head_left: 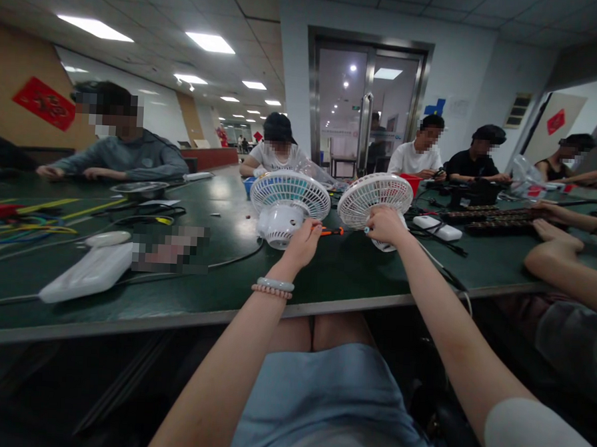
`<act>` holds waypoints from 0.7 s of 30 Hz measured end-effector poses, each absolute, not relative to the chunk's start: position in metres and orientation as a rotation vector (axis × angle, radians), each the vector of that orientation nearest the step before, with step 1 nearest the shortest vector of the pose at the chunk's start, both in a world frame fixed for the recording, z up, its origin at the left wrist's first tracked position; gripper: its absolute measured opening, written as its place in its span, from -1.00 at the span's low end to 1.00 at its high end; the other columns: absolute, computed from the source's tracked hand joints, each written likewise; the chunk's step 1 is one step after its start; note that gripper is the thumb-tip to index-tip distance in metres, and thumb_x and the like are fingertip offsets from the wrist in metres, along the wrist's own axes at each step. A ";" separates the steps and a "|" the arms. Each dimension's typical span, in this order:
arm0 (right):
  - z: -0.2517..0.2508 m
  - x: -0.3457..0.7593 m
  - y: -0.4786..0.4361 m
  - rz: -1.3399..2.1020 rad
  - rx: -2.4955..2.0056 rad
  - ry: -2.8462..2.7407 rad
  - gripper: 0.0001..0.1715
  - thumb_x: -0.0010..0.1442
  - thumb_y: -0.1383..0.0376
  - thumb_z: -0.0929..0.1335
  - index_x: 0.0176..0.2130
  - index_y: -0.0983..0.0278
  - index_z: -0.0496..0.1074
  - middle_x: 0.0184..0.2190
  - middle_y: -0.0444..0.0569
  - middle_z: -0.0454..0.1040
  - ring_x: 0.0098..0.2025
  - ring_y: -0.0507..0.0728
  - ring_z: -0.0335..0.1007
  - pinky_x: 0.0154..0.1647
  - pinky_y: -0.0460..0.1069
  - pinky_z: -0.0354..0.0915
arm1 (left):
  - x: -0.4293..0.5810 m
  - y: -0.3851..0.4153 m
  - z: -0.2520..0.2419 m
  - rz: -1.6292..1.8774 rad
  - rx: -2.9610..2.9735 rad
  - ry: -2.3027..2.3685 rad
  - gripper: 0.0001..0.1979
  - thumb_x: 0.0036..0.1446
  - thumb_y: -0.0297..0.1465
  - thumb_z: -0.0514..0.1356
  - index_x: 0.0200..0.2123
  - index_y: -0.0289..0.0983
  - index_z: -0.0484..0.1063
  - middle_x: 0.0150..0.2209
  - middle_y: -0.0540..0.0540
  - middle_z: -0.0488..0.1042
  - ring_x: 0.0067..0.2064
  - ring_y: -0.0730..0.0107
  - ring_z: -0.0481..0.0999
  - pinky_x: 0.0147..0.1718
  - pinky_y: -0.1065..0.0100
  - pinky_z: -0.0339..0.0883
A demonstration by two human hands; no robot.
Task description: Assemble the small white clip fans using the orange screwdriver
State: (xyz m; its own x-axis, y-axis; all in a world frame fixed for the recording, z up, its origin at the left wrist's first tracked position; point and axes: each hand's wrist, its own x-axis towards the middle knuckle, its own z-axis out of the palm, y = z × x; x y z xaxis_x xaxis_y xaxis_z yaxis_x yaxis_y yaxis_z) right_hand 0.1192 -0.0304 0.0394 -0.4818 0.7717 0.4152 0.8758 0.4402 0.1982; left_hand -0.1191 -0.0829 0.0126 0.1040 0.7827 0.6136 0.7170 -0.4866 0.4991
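Note:
Two small white fans with round grilles stand side by side near the table's front edge. My left hand [303, 242] is closed around a screwdriver [332, 231] with an orange and black handle, just in front of the left fan [281, 216]. The screwdriver points to the right, and its far end is hard to make out. My right hand [386, 225] has its fingers curled against the back of the right fan [360, 199], gripping it. That hand hides much of the fan's housing.
On the green table [225, 280], a white packet [88, 272] and coloured cables [23, 219] lie left. A white power strip [437, 227] and dark strips [499, 217] sit right. A neighbour's arms [567, 257] reach in from the right; several people sit opposite.

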 end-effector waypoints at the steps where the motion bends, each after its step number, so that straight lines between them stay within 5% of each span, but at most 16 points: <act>1: 0.039 0.119 -0.031 -0.565 -1.424 -2.425 -0.70 0.02 0.22 0.28 -0.30 0.27 0.54 -0.18 0.07 0.39 -0.05 0.23 0.16 -0.10 0.07 0.06 | -0.119 -0.083 0.013 1.349 2.249 1.534 -0.67 0.17 -0.26 -0.09 -0.12 -0.29 0.31 -0.31 -0.09 0.41 -0.28 0.35 0.38 -0.22 0.29 0.25; 7: 0.039 0.119 -0.031 -0.555 -1.431 -2.432 -0.70 0.03 0.21 0.28 -0.31 0.27 0.54 -0.17 0.08 0.39 -0.05 0.24 0.15 -0.10 0.07 0.05 | -0.121 -0.081 0.012 1.329 2.137 1.466 -0.64 0.13 -0.38 -0.11 -0.04 -0.31 0.25 -0.50 0.00 0.32 -0.43 0.41 0.34 -0.36 0.34 0.26; 14: 0.038 0.119 -0.028 -0.585 -1.404 -2.422 -0.70 0.02 0.21 0.28 -0.33 0.26 0.54 -0.18 0.08 0.38 -0.07 0.24 0.16 -0.12 0.07 0.05 | -0.123 -0.080 0.008 1.338 2.189 1.510 -0.60 0.21 -0.19 -0.19 -0.09 -0.29 0.27 -0.60 0.05 0.27 -0.54 0.48 0.30 -0.49 0.42 0.19; 21: 0.037 0.119 -0.027 -0.612 -1.410 -2.416 -0.69 0.03 0.21 0.27 -0.32 0.26 0.54 -0.18 0.08 0.38 -0.06 0.25 0.16 -0.13 0.07 0.06 | -0.124 -0.075 0.007 1.295 2.278 1.646 -0.54 0.22 -0.15 -0.21 -0.21 -0.29 0.36 -0.50 -0.05 0.41 -0.42 0.39 0.40 -0.38 0.37 0.23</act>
State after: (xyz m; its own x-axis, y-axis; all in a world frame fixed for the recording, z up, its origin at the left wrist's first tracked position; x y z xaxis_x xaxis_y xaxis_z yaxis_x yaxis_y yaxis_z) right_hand 0.1192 -0.0274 0.0367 -0.4858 0.7564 0.4380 0.8737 0.4348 0.2183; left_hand -0.1242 -0.0750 0.0065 0.0841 0.8023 0.5909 0.7630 -0.4332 0.4797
